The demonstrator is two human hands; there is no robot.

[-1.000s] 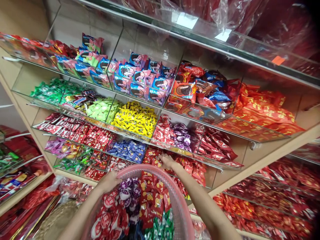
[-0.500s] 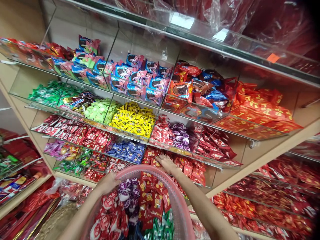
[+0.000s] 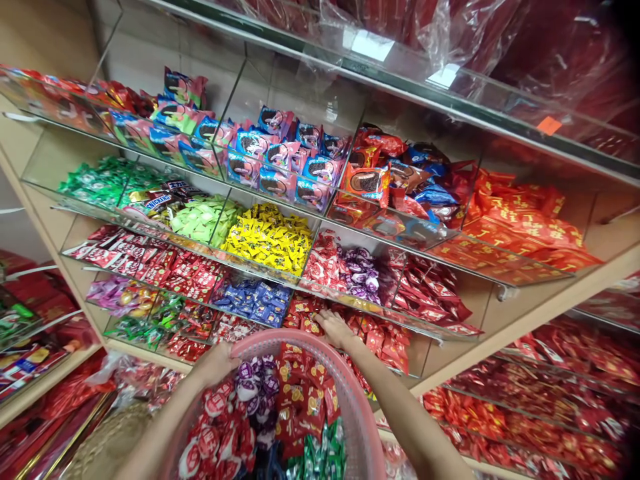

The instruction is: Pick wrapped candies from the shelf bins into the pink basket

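A pink plastic basket [image 3: 367, 407] is tilted in front of me. Inside it lie red-and-white wrapped candies [image 3: 215, 433], purple wrapped candies [image 3: 257, 387], red packets with orange fruit prints [image 3: 303, 400] and green wrapped candies [image 3: 325, 450]. At the basket's left rim, my left hand [image 3: 217, 365] is closed on the edge, its fingertips partly hidden. Beyond the far rim, my right hand [image 3: 337, 331] reaches to the red packets [image 3: 303, 313] on a low shelf. Its fingers are stretched out and apart over them, with nothing visibly held.
Glass-fronted shelves [image 3: 280, 267] rise ahead, divided into compartments. They hold yellow candies [image 3: 270, 237], blue packets [image 3: 253, 300] and cookie packs [image 3: 280, 157]. More red packets fill a rack [image 3: 530, 400] at right. A woven straw item [image 3: 113, 440] sits low at left.
The view has shifted very slightly, so the upper shelves sit a little further right. Both hands and the basket keep nearly the same places.
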